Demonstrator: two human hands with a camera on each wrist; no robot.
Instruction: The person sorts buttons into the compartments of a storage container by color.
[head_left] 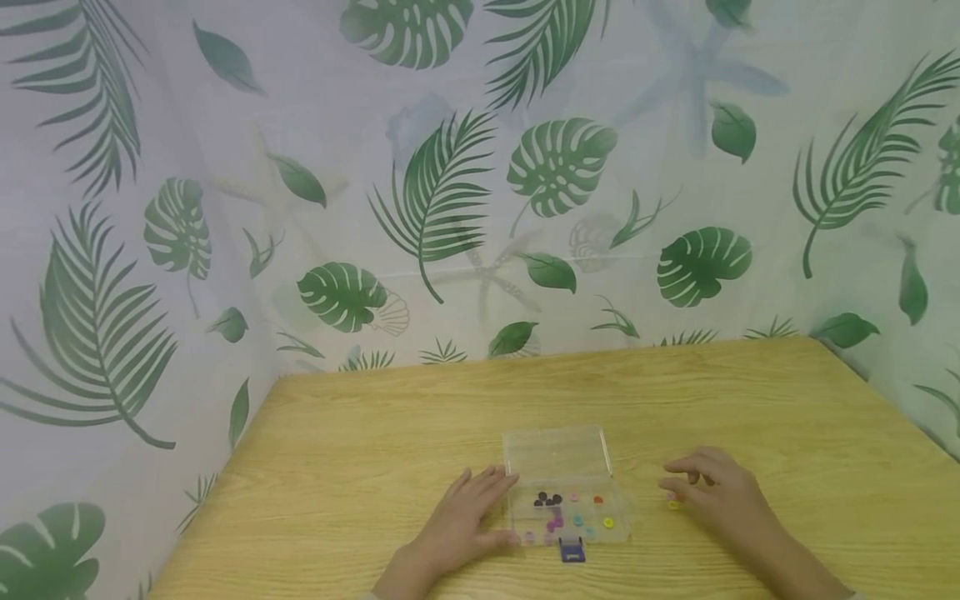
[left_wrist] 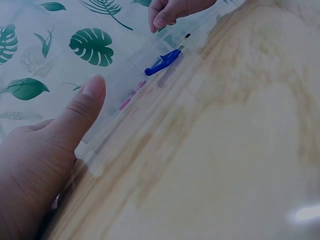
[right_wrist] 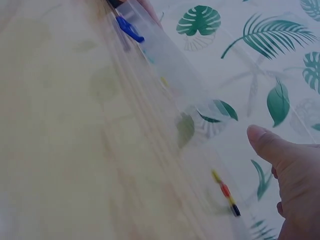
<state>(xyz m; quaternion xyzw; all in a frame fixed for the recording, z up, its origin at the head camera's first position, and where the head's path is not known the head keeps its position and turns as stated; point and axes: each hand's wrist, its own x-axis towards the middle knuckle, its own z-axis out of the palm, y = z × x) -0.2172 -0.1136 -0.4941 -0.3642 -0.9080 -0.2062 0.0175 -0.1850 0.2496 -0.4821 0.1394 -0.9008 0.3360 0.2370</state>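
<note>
Zero grip shows: my left hand (head_left: 468, 517) touches the clear box (head_left: 528, 517), my right hand (head_left: 723, 493) hovers loosely by beads (head_left: 672, 505). I'd pinch one gently, sideways.

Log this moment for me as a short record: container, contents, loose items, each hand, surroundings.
Container: clear compartment box, lid open away from the person, blue latch at the near edge
Contents: black beads, purple beads, a yellow bead, other colours
Loose items: yellow, red and black beads right of the box
Left hand: at the box's left side, fingers extended
Right hand: by the loose beads, no bead discernible in its fingers
Surroundings: wood-grain table, leaf-print backdrop
</note>
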